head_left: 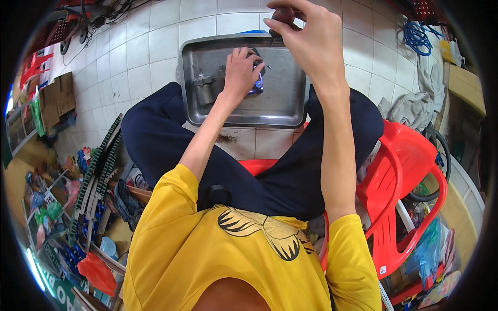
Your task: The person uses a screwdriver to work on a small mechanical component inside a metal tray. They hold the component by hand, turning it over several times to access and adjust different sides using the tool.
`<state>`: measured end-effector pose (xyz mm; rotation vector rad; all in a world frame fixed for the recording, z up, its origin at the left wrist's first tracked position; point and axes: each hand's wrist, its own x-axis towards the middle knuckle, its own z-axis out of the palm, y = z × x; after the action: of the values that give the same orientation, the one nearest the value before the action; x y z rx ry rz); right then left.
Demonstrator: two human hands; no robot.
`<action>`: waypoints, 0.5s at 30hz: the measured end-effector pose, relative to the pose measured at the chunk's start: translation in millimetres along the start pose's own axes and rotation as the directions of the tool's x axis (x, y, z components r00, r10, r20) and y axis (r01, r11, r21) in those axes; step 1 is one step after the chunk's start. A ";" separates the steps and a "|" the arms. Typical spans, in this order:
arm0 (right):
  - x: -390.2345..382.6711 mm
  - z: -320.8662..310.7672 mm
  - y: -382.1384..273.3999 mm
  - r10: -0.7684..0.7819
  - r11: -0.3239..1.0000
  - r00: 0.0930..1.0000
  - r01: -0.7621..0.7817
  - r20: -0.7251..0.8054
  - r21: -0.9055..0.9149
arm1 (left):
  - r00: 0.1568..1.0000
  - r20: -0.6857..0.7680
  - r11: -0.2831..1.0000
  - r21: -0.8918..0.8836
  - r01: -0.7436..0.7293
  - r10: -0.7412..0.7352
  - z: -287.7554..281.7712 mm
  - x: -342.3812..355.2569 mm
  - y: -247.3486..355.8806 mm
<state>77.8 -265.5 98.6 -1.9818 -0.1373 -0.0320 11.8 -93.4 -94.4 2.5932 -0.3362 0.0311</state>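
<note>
A shallow metal tray (280,114) lies in front of my crossed legs. Inside it, my left hand (241,72) is closed around a dark part (256,56), whose kind is mostly hidden by my fingers. A blue-purple metal piece (256,88) shows just below those fingers. To the left of that hand stands a grey metal cylindrical part (204,87) with a wider collar. Raised over the tray's far right corner, my right hand (311,39) grips a screwdriver (283,15) by its dark red, rounded handle, the thin shaft pointing down. A tiny screw-like piece (269,67) sits beside the left hand.
White floor tiles (155,46) surround the tray. A red plastic chair (399,155) stands close on my right, with a grey cloth (415,106) and a coiled blue cable (417,37) beyond. Crowded shelves with bagged goods (52,207) and a cardboard box (58,98) are on the left.
</note>
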 end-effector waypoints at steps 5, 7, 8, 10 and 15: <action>0.5 0.5 0.2 0.010 1.000 1.000 -0.009 0.008 -0.005 | 1.000 -0.025 0.999 0.031 0.013 -0.013 -30.4 4.0 -0.7; 0.6 2.0 -5.4 0.024 1.000 0.999 -0.023 0.026 -0.011 | 0.999 -0.029 0.994 0.102 0.042 -0.039 -55.1 3.1 -6.3; 0.8 3.1 -1.9 -0.036 0.998 0.999 0.037 0.022 -0.048 | 0.998 -0.028 0.988 0.139 0.060 -0.057 -67.0 1.4 -9.6; 0.2 11.7 10.6 -0.154 0.980 0.988 0.156 0.023 -0.121 | 0.995 -0.026 0.979 0.179 0.095 -0.092 -85.4 -5.0 -23.3; -6.0 35.1 11.9 -0.186 0.979 0.981 0.190 0.048 -0.077 | 0.974 0.067 0.940 0.283 0.189 -0.216 -104.6 -33.4 -49.2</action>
<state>71.8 -238.7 73.1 -2.0458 -0.3547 -0.1219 -4.1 7.7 -31.3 2.9001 -0.1012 -0.1309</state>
